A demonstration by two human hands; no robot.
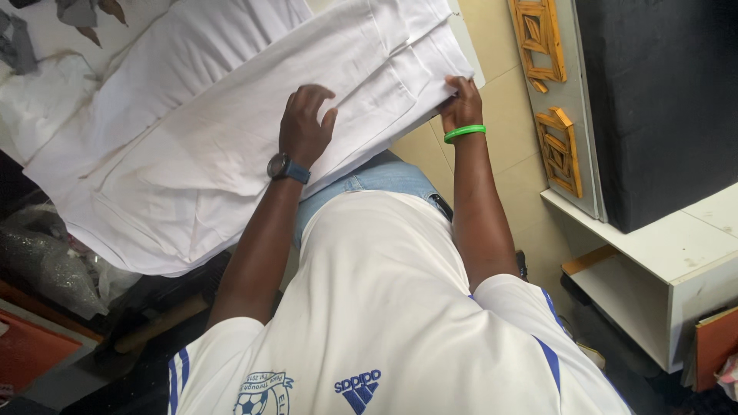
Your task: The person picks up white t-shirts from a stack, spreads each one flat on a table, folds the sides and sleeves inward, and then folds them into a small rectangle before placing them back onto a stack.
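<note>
Left hand (pixel 304 127) lay flat, fingers spread, pinning the white garment (pixel 231 131) to the surface. Right hand (pixel 461 104) pinched its edge, fingers closed, apparently keeping the cloth taut.

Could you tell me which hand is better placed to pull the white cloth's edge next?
Probably the right hand: it pinches the cloth at its edge, while the left hand lies flat mid-cloth.

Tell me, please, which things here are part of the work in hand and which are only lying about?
In hand:
- white cloth, spread out flat
- left hand, pressing on the cloth
- right hand, pinching the cloth's edge

Lying about:
- grey scraps at the top left
- black box on the white shelf
- clear plastic bag
</note>
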